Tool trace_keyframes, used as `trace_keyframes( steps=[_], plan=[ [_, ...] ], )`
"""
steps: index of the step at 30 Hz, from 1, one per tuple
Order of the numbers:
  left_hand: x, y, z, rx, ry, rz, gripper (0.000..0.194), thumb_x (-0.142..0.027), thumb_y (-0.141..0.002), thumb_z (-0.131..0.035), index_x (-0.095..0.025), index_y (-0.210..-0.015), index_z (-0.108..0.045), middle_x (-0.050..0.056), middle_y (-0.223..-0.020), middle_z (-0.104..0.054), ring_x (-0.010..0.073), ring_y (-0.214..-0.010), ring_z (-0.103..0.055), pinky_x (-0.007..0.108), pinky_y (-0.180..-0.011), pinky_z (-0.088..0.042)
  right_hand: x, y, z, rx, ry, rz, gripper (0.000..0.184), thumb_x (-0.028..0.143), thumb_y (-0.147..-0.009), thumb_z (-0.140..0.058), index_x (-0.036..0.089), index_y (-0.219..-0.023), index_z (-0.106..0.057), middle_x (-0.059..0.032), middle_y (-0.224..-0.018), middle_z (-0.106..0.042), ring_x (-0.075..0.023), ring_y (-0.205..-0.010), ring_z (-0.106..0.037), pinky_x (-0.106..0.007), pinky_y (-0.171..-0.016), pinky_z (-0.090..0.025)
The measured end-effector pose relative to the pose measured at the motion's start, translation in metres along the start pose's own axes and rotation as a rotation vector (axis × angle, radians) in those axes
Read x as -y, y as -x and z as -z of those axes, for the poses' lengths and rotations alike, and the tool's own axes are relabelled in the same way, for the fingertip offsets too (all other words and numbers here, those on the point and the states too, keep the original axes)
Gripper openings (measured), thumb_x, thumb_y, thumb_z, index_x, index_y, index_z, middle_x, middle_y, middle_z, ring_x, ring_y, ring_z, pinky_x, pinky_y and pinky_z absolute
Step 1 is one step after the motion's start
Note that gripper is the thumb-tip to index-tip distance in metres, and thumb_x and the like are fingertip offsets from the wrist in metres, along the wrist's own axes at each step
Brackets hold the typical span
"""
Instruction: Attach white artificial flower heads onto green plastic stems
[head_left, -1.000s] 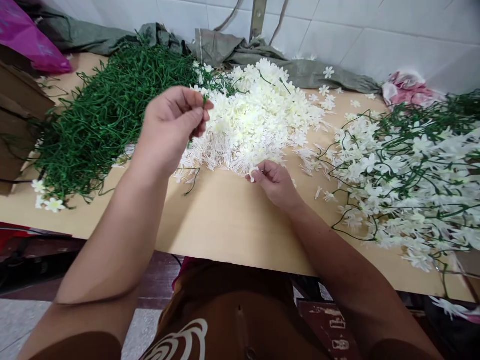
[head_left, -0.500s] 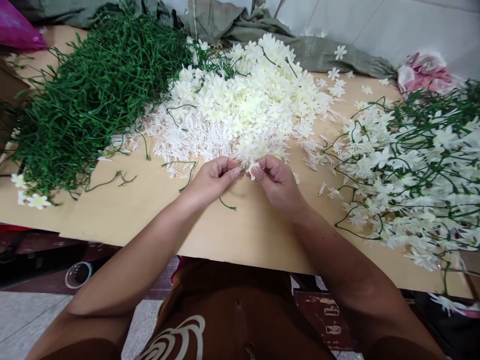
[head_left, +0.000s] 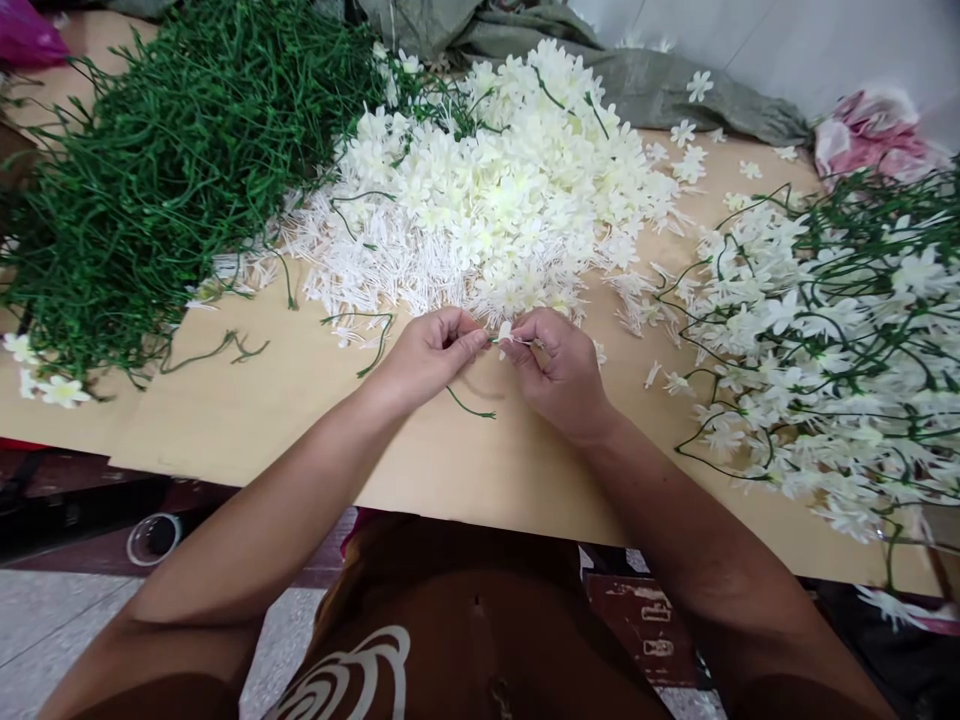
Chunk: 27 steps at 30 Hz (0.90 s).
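Note:
My left hand (head_left: pixel 450 345) is closed in a pinch on a green plastic flower stem (head_left: pixel 471 408), whose forked end hangs below the fingers. Fingertip to fingertip with it, my right hand (head_left: pixel 555 370) pinches a small white artificial flower (head_left: pixel 505 333). Stem tip and flower meet between the two hands; the fingers partly cover the joint. Just beyond lies a heap of loose white flowers (head_left: pixel 495 190) with pale thin stalks toward me. A few single green stems (head_left: pixel 375 335) rest on the board left of my hands.
A large mound of green stems (head_left: pixel 172 170) fills the left. On the right lies a pile of white flowers on green stems (head_left: pixel 825 370). Grey cloth (head_left: pixel 630 95) runs along the back, with a pink-and-white plastic bag (head_left: pixel 870 135) at the back right. Brown board (head_left: pixel 480 480) covers the table.
The flower has turned so it shows more edge-on between my fingers. The hanging stem end has swung slightly right. My view has shifted a little.

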<state>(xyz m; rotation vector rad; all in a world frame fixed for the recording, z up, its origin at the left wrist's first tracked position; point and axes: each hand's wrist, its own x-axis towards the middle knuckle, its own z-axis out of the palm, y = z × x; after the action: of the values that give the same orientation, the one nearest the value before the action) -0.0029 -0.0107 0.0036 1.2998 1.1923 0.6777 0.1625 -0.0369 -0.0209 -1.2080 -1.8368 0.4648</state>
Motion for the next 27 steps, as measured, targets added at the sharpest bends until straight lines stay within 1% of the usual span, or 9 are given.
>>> trace_keyframes(
  steps=[3, 8, 11, 15, 17, 19, 22, 27],
  plan=[
    [0.001, -0.001, -0.002, -0.007, -0.011, 0.008, 0.017, -0.019, -0.078, -0.058, -0.017, -0.065, -0.049, -0.007, -0.053, -0.041, 0.0058, -0.048, -0.031, 0.023, -0.048, -0.023, -0.002, 0.001, -0.002, -0.008, 0.044, 0.035, 0.021, 0.029, -0.090, -0.051, 0.023, -0.071, -0.044, -0.0026, -0.070, -0.056, -0.0164, -0.071, -0.053, -0.032, -0.067, -0.043],
    [0.001, -0.001, -0.004, -0.037, -0.070, -0.016, 0.016, -0.015, -0.079, -0.057, -0.016, -0.063, -0.051, -0.005, -0.055, -0.044, 0.0074, -0.052, -0.035, 0.024, -0.052, -0.026, -0.001, 0.005, -0.009, -0.051, 0.105, 0.117, 0.021, 0.024, -0.089, -0.049, 0.023, -0.070, -0.043, -0.0049, -0.071, -0.057, -0.0186, -0.075, -0.054, -0.034, -0.069, -0.045],
    [0.000, -0.002, -0.005, -0.046, -0.070, -0.011, 0.016, -0.013, -0.078, -0.057, -0.016, -0.063, -0.052, -0.005, -0.054, -0.045, 0.0076, -0.052, -0.036, 0.024, -0.052, -0.027, 0.000, 0.007, -0.012, -0.047, 0.055, 0.052, 0.021, 0.025, -0.089, -0.051, 0.023, -0.069, -0.044, -0.0037, -0.071, -0.057, -0.0178, -0.074, -0.055, -0.034, -0.069, -0.045],
    [0.000, -0.003, -0.006, -0.023, 0.041, 0.011, 0.018, -0.015, -0.080, -0.057, -0.016, -0.063, -0.050, -0.006, -0.052, -0.044, 0.0061, -0.049, -0.036, 0.023, -0.050, -0.027, 0.002, 0.007, -0.010, -0.057, -0.175, -0.126, 0.017, 0.031, -0.087, -0.056, 0.023, -0.074, -0.050, -0.0009, -0.071, -0.057, -0.0138, -0.069, -0.055, -0.030, -0.066, -0.046],
    [0.002, -0.003, -0.005, -0.007, 0.109, 0.013, 0.018, -0.015, -0.081, -0.057, -0.016, -0.065, -0.050, -0.006, -0.053, -0.045, 0.0056, -0.048, -0.036, 0.022, -0.049, -0.027, 0.003, 0.007, -0.009, -0.065, -0.260, -0.178, 0.016, 0.033, -0.086, -0.058, 0.022, -0.076, -0.052, -0.0002, -0.072, -0.057, -0.0125, -0.068, -0.055, -0.028, -0.065, -0.046],
    [0.004, -0.004, -0.005, -0.001, 0.147, 0.007, 0.018, -0.015, -0.082, -0.058, -0.016, -0.066, -0.050, -0.006, -0.053, -0.046, 0.0052, -0.048, -0.038, 0.022, -0.048, -0.027, 0.003, 0.007, -0.007, -0.071, -0.307, -0.194, 0.016, 0.033, -0.086, -0.060, 0.022, -0.076, -0.053, 0.0000, -0.073, -0.057, -0.0118, -0.068, -0.054, -0.028, -0.065, -0.046],
    [0.005, -0.004, -0.004, -0.004, 0.159, 0.002, 0.019, -0.015, -0.082, -0.058, -0.016, -0.065, -0.050, -0.006, -0.053, -0.046, 0.0046, -0.048, -0.037, 0.021, -0.047, -0.027, 0.002, 0.006, -0.006, -0.069, -0.318, -0.204, 0.017, 0.034, -0.085, -0.060, 0.022, -0.076, -0.053, -0.0004, -0.074, -0.057, -0.0119, -0.068, -0.054, -0.028, -0.065, -0.047],
    [0.003, -0.003, -0.005, -0.006, 0.104, 0.018, 0.019, -0.016, -0.080, -0.060, -0.016, -0.064, -0.050, -0.006, -0.052, -0.044, 0.0048, -0.046, -0.035, 0.021, -0.047, -0.026, 0.001, 0.005, -0.005, -0.048, -0.219, -0.164, 0.016, 0.032, -0.086, -0.058, 0.022, -0.075, -0.052, -0.0014, -0.074, -0.058, -0.0134, -0.071, -0.055, -0.030, -0.067, -0.047]
  ],
)
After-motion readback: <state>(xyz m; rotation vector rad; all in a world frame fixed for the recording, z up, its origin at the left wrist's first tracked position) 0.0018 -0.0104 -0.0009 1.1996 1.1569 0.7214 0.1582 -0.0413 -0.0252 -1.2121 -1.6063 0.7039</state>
